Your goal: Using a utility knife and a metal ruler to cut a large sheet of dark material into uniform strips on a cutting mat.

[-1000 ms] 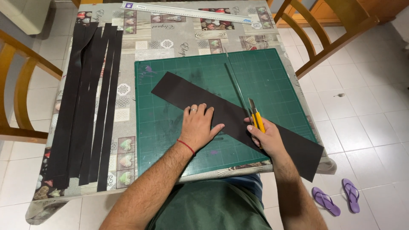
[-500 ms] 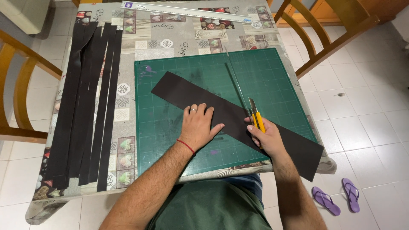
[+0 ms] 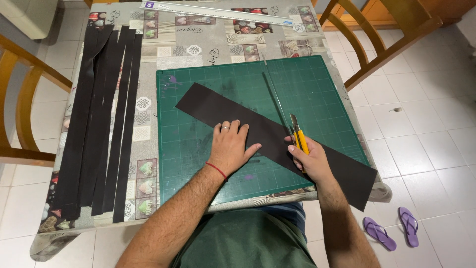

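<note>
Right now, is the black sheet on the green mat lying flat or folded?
Flat: the black sheet lies spread on the green mat, left hand pressing it.

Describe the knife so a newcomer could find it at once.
On the green cutting mat, a black sheet lies slantwise. The knife is in the right hand at the sheet's right part: the only yellow thing there.

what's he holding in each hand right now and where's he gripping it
The right hand grips a yellow utility knife by its handle. The left hand holds nothing, pressing flat on the black paper sheet.
</note>
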